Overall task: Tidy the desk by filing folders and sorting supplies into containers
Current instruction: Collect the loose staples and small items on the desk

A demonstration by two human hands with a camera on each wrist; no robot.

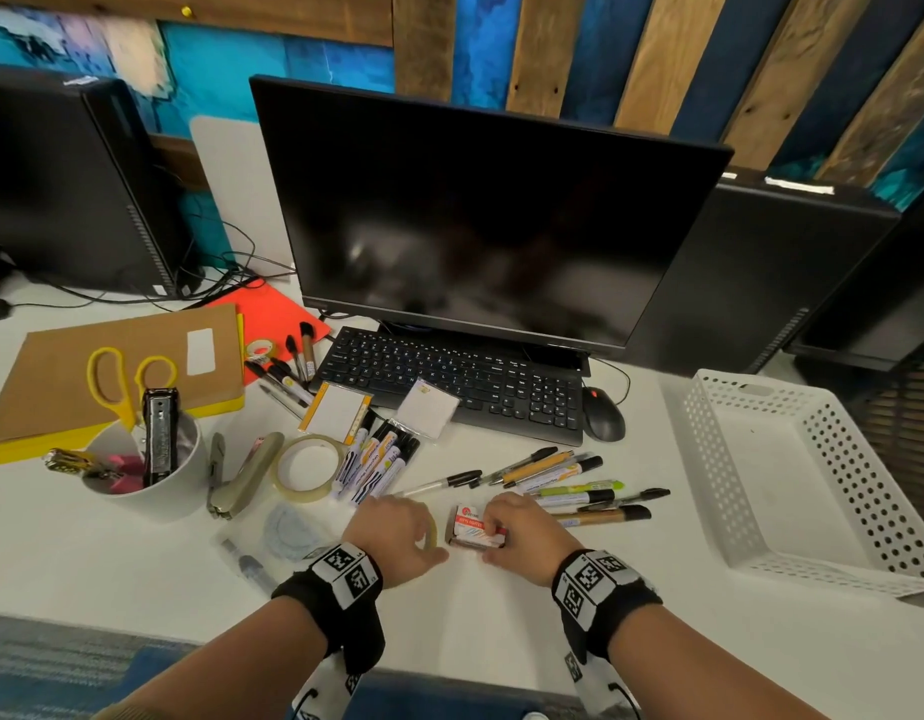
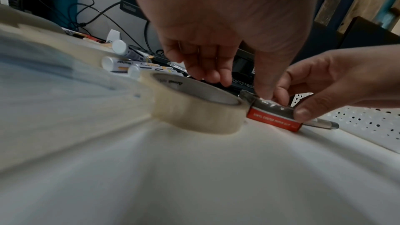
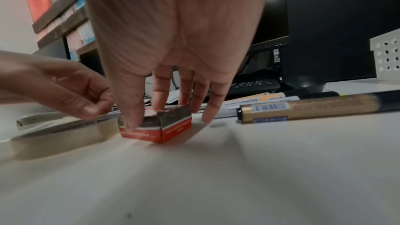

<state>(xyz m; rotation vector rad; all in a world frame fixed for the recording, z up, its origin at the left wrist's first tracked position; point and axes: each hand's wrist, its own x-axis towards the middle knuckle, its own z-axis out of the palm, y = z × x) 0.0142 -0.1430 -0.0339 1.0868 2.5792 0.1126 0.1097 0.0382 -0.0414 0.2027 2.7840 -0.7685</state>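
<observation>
1. Two hands meet at the front of the white desk (image 1: 579, 641): the right hand (image 1: 522, 532) pinches a small red paper-clip box (image 1: 472, 527) between thumb and fingers, while the left hand (image 1: 392, 532) arches over a tape roll (image 2: 194, 109) lying flat just left of the box.
2. Only the left wrist view shows the left fingers (image 2: 207, 67) loosely curled above the roll's open core. Whether they touch it cannot be told.
3. The head view hides most of that roll under the hand, showing just a sliver of its edge.
4. The right wrist view shows the thumb (image 3: 129, 109) pressed on the box's near face and the fingers behind it. The box sits on the desk with its top flap ragged.
5. A gold marker (image 3: 307, 109) lies right of the box among other pens.
6. Only the head view takes in the white perforated basket (image 1: 865, 459) at far right, the white cup (image 1: 184, 491) holding yellow scissors (image 1: 111, 376), a larger tape roll (image 1: 306, 467), and the brown folder (image 1: 59, 376) at left.
</observation>
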